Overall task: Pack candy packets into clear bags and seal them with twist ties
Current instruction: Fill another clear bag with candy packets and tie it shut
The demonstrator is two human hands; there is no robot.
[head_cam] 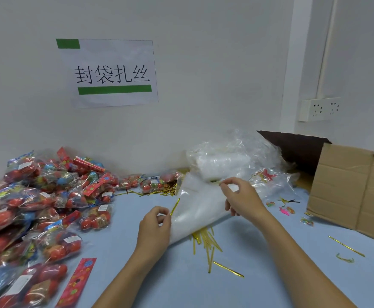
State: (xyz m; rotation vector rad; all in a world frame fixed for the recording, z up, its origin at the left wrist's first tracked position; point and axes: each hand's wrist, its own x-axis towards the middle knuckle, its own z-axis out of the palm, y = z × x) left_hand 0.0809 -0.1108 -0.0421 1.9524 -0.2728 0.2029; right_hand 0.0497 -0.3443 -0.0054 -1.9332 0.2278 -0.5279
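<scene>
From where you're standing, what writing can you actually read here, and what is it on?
"封袋扎丝": black characters on the white paper sign taped to the wall, between green strips.
White labels on the packed candy bags: too small and blurred to read.
Red printed card strip on the table: patterned, no legible words.
Red print on a clear bag by the cardboard box: unreadable.

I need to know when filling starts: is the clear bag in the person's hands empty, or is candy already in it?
Empty, it seems: the clear bag hangs flat between left hand and right hand, with no candy colours showing.
</scene>
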